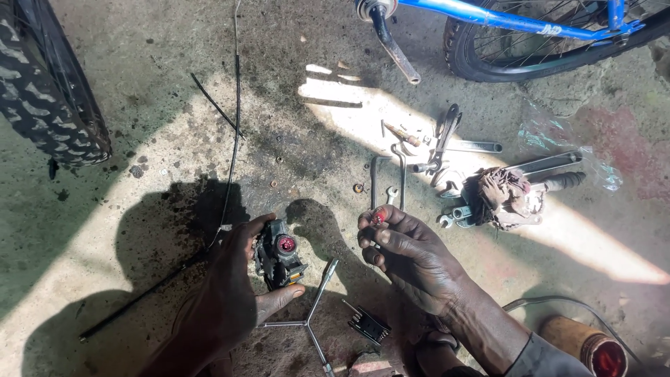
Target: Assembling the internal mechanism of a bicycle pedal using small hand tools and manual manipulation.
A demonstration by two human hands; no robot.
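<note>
On the concrete floor (139, 209), left hand (230, 293) grips 1 black pedal (279, 255); right hand (405, 251), just right of the pedal, pinches 1 small red-tipped part (379, 217). 1 three-way wrench (310, 314) below the pedal, 2 tyres (49, 91) beyond.

Dirty bike part and a small red bit

The black bike part (279, 255) with a red middle sits low center; the red bit (379, 217) is just right.

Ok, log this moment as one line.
left hand: grips greasy bike part | right hand: pinches small red piece | Y-wrench on floor between
</note>
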